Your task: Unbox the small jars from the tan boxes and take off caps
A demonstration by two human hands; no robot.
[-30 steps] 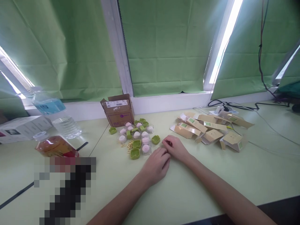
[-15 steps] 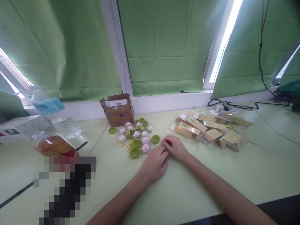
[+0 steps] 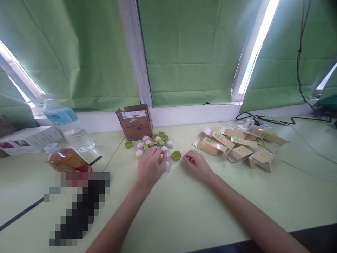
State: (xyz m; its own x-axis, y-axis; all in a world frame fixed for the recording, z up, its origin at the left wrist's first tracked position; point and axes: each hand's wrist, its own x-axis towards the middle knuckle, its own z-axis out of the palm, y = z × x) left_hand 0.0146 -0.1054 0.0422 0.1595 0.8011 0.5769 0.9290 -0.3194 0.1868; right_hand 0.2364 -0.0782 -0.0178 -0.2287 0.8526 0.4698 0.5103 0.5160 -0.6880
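Note:
My left hand reaches over the near side of a cluster of clear cups with pale pink contents and small green pieces. Its fingertips point down among them, and what they touch is hidden. My right hand rests on the table with its fingers curled together; whatever is between them is too small to make out. Between the two hands lies a green flower-shaped piece. Another green piece sits at the cluster's left edge.
An open cardboard box stands behind the cluster. Flattened small cartons are piled on the right. A water bottle, an orange drink bottle and white boxes stand left. Cables run along the back.
My left hand has moved left, away from my right hand, onto the cluster, and covers the yellow rings and near green pieces. My right hand has stayed nearly in place. The view has shifted slightly.

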